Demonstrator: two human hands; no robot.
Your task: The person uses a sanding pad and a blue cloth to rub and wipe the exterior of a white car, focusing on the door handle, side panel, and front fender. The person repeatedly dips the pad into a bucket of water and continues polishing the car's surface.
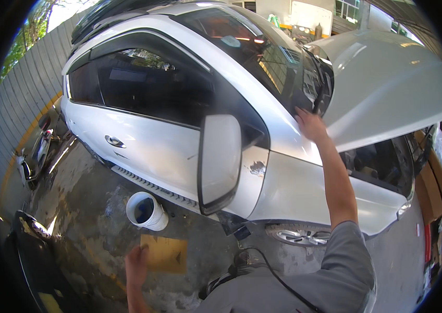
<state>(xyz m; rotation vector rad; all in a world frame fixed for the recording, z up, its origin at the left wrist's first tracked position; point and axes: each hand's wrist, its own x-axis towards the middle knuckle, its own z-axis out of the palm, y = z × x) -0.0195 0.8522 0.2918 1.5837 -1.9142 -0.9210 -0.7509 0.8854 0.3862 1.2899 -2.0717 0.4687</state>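
My left hand [137, 260] grips the edge of a brown, flat rectangular sheet [168, 254], low at the left of the view. My right arm reaches forward, and my right hand [311, 124] rests at the lower corner of the windshield [260, 51] of a silver car, beside the raised hood [385, 86]. Its fingertips are blurred, so whether they hold anything is unclear. Nearer me, the side mirror [221, 164] juts out from the front door [158, 144]. A dark, rough-edged patch [258, 168] marks the body panel behind the front wheel [301, 234].
A white bucket [154, 219] stands on the wet-stained concrete floor beside the running board [154, 187]. Car parts lie by the corrugated wall [29, 98] at the left, with a dark panel [37, 258] nearer me. Cardboard boxes [428, 191] stand at the right. A black hose or cable [272, 266] crosses my body.
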